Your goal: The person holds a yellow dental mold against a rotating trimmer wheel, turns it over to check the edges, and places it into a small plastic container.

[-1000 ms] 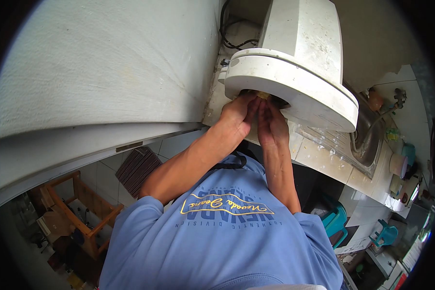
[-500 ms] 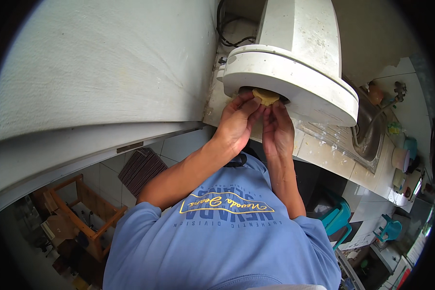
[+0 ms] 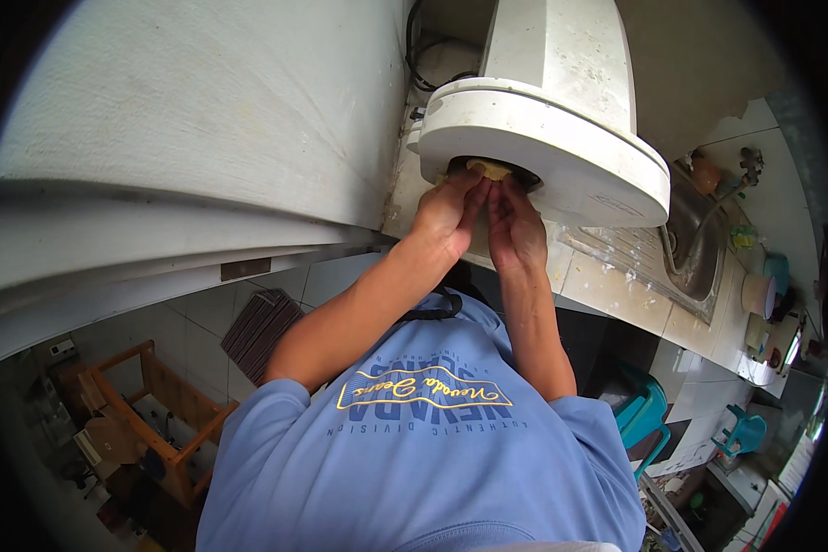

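Note:
A big white machine (image 3: pixel 547 124) with a broad rounded front stands on the tiled counter. In the lower part of that front is a dark round opening (image 3: pixel 523 173). A pale yellow, lumpy piece (image 3: pixel 490 171), dough-like in look, sits at the opening's mouth, partly hidden by my fingers. My left hand (image 3: pixel 444 213) pinches it from the left. The fingertips of my right hand (image 3: pixel 517 230) press together on its near right edge. Both hands are close together just below the opening.
On the right, a steel sink (image 3: pixel 699 244) with a ribbed drainboard is set into the counter (image 3: pixel 607 290), which carries whitish specks. A large white panel (image 3: pixel 193 120) closes off the left. Behind the machine lies a black cable (image 3: pixel 414 69). Teal chairs (image 3: pixel 642 405) and a wooden frame (image 3: pixel 161 442) stand lower down.
Both hands have moved the yellow piece slightly farther into the opening, and less of it shows. The whole view has shifted a little.

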The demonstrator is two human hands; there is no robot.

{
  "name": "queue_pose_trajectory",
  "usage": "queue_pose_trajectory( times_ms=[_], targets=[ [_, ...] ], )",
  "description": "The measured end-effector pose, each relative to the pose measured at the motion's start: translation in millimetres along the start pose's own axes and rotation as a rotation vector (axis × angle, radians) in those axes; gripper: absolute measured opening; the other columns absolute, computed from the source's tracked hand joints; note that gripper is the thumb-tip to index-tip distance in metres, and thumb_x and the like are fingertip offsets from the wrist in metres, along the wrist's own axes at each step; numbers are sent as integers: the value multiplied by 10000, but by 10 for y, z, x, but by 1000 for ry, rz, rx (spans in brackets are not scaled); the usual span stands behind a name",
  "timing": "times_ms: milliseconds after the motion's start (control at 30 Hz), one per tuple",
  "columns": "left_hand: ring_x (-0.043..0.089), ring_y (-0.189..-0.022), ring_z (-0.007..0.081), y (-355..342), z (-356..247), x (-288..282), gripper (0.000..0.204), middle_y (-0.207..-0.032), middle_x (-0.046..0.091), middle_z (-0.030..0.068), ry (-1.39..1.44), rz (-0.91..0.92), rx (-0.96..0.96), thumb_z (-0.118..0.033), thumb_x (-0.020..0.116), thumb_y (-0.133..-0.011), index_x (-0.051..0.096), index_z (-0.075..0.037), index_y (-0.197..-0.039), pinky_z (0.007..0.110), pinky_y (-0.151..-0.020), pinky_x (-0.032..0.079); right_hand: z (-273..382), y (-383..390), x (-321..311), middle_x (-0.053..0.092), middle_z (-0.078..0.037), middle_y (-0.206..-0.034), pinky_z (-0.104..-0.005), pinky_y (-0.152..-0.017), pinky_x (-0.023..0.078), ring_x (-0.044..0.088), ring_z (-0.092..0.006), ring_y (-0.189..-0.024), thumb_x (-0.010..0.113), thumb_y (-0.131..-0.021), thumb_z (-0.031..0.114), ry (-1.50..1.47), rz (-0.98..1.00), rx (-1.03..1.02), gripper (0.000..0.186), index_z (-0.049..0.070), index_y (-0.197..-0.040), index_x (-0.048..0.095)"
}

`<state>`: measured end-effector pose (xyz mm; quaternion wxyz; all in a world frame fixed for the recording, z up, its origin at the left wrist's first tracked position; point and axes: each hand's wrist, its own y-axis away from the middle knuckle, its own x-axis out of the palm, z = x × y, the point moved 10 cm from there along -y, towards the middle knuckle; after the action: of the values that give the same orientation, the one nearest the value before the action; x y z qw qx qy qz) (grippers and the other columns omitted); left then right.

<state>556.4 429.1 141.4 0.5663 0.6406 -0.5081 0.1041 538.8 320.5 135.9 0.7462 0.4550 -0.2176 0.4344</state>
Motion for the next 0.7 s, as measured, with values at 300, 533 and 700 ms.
queue_pose_trajectory(
  times_ms=[300,533,700],
  targets=[
    [617,-950,178,-139,18,-41,276,-1075,578,103,-18,-91,-58,38,658,-859,537,14,-1105,243,-853,569,-42,-75,-26,631,-93,-1087,-299,-943,493,593,-187,-1037,632,-901,-7,-29,-58,-13,216,-16,-1114,597],
    [593,-1005,187,-137,-1,-53,278,-1072,553,109,-27,-108,-75,41,636,-872,511,6,-1118,276,-926,552,-51,-61,-49,630,-125,-1073,-285,-916,535,620,-209,-996,613,-911,-43,-59,-116,0,203,-49,-1111,577],
    [606,-993,193,-75,-10,14,298,-1066,566,116,-25,-113,-78,31,654,-868,511,9,-1129,268,-915,555,-48,-47,-6,628,-108,-1078,-285,-929,520,614,-191,-1001,628,-908,-20,-74,-94,6,206,-35,-1109,584]
  ],
)
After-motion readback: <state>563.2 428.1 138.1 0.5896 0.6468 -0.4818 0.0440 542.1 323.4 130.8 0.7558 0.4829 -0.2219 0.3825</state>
